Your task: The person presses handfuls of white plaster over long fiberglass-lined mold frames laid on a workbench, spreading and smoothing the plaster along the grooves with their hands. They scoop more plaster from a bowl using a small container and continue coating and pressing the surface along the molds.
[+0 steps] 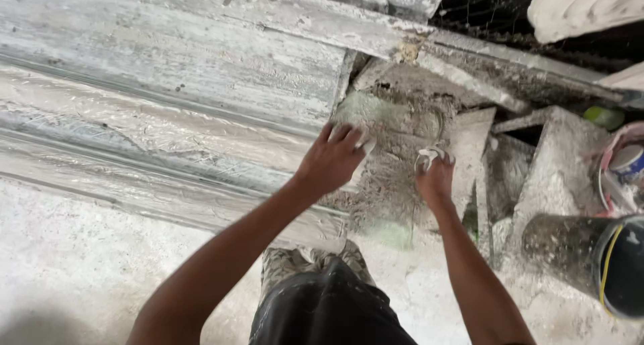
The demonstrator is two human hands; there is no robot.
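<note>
Two hands on the block (396, 164), centre of frame, right of the long mould (168, 110) that runs across the upper left. Block is plaster-caked with a pale green patch at its top left and another at its bottom edge.

My left hand (332, 160) lies flat on the block's upper left corner, fingers spread, closed on nothing, just pressing. A white bit shows at the fingertips; can't tell what.

My right hand (435, 179) is fisted around a white wad (429, 157), cloth or wet plaster, can't tell which. It sits against the block face, right of centre.

Judgement on doing this well: keep left palm loading the corner so the block doesn't shift, work the wad in short strokes, keep wrist low so pressure stays even. Surface looks crumbly, so press lightly near edges.

Around: grey slabs (550, 164) leaning at right, dark bucket (590, 258) lower right, smaller tub (624, 167) above it at right edge. White dusty floor (87, 264) lower left. My dark trousers and dusted shoes (315, 264) bottom centre.
</note>
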